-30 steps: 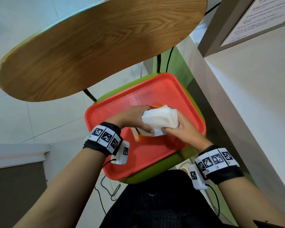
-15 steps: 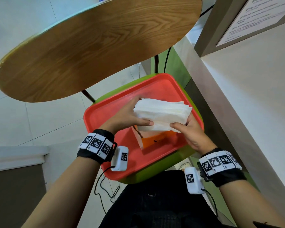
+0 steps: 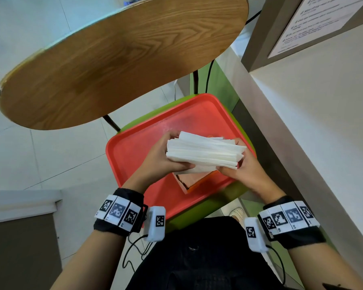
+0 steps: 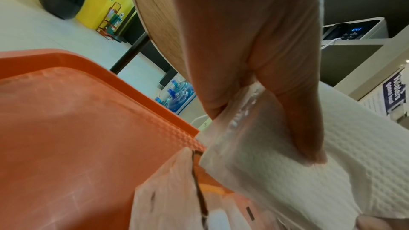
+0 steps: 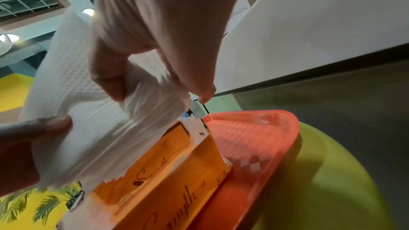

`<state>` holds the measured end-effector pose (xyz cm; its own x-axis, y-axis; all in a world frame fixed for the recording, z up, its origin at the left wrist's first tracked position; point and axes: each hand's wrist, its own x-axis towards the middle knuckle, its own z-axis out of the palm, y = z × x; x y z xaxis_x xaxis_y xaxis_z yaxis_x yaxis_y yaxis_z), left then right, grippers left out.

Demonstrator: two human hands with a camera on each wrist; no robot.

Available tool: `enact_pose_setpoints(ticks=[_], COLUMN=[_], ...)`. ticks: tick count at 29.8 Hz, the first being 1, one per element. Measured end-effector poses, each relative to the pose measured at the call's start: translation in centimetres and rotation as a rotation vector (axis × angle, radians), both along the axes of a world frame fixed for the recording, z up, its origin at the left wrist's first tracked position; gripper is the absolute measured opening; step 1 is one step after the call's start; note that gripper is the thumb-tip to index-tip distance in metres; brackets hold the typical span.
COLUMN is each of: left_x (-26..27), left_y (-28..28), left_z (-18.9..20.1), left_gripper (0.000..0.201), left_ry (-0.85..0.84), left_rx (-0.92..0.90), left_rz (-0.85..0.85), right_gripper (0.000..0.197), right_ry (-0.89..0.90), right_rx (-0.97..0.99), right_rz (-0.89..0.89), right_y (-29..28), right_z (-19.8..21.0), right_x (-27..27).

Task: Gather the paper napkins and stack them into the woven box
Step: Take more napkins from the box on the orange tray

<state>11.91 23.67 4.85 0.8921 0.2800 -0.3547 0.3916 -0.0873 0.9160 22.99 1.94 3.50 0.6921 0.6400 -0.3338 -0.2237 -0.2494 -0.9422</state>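
A thick stack of white embossed paper napkins (image 3: 203,151) is held level between both hands, just above an open orange napkin packet (image 3: 195,181). My left hand (image 3: 159,158) grips the stack's left end, thumb under it (image 4: 287,93). My right hand (image 3: 243,170) pinches the right end, fingers curled round the edge (image 5: 155,32). The wrist views show the napkins (image 4: 276,172) (image 5: 92,128) hanging over the packet (image 5: 172,172), whose torn plastic mouth stands open. No woven box is in any view.
The packet lies on a red tray (image 3: 138,155) that sits on a green seat (image 3: 208,208). A round wooden tabletop (image 3: 124,59) hangs over the far side. A white counter (image 3: 312,132) runs close along the right. Cables trail on the floor by my legs.
The napkins came up out of the orange packet. They were bunched inside it and now lie as a flat stack held higher between both hands, which have moved apart.
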Motion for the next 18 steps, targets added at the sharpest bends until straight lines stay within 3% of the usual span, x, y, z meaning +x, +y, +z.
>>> enact_pose_setpoints(ticks=[5, 8, 11, 16, 18], left_x=[0.2, 1.0, 2.2, 3.6, 4.1], left_y=[-0.7, -1.3, -2.0, -2.8, -3.2], left_z=[1.1, 2.0, 2.8, 3.7, 4.0], left_gripper=[0.066, 0.071, 0.066, 0.061, 0.063], left_ry=[-0.037, -0.078, -0.092, -0.121, -0.117], left_rx=[-0.101, -0.204, -0.189, -0.204, -0.224], left_rz=[0.095, 0.162, 0.138, 0.08, 0.064], right_gripper=[0.063, 0.055, 0.057, 0.078, 0.074], right_ry=[-0.054, -0.034, 0.001, 0.129, 0.179], right_rx=[0.018, 0.079, 0.088, 0.145, 0.15], right_rz=[-0.072, -0.127, -0.188, -0.284, -0.328], right_y=[-0.5, -0.3, -0.1, -0.8, -1.2], right_z=[1.3, 2.3, 3.5, 4.4, 4.8], right_x=[-0.5, -0.2, -0.1, 0.2, 0.2])
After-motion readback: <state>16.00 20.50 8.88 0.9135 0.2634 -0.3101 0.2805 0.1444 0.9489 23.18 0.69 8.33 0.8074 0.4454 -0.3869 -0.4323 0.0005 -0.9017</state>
